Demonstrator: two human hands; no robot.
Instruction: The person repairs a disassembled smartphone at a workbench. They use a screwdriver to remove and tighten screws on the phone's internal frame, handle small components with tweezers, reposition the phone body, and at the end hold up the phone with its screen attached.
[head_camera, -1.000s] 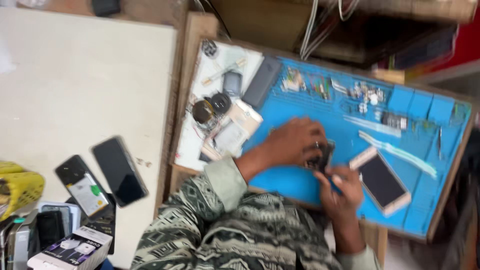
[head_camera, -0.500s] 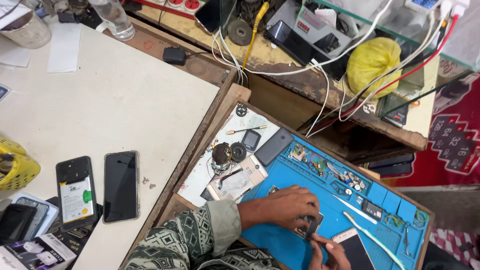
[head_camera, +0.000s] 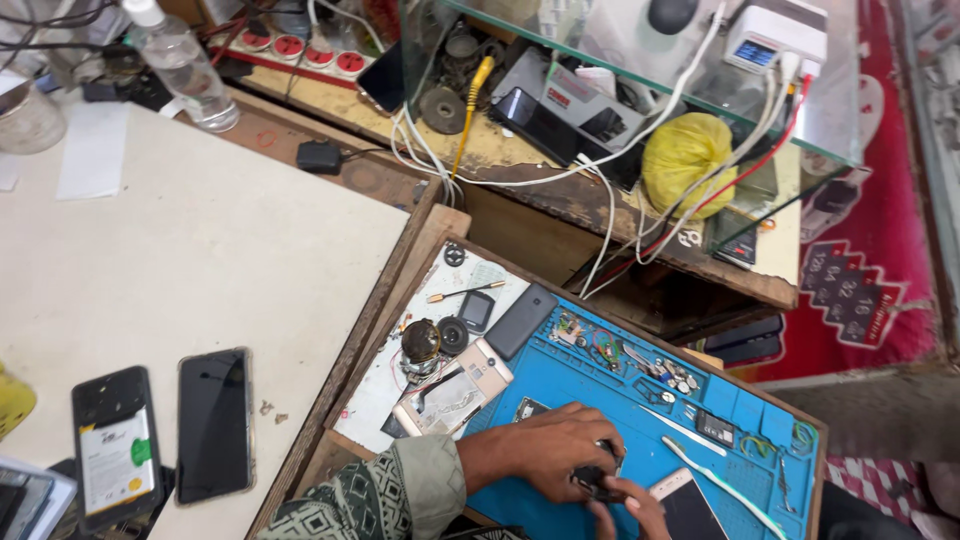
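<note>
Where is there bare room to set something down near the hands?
Most free: the pale tabletop between the clear plastic bottle and the two dark phones. The blue work mat is crowded: small parts along its top edge, both hands in the middle.

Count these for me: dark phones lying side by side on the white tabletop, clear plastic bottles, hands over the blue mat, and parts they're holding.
Dark phones: 2
Clear plastic bottle: 1
Hands: 2, left hand and right hand
Small dark part in the left hand: 1
Total: 6
</note>
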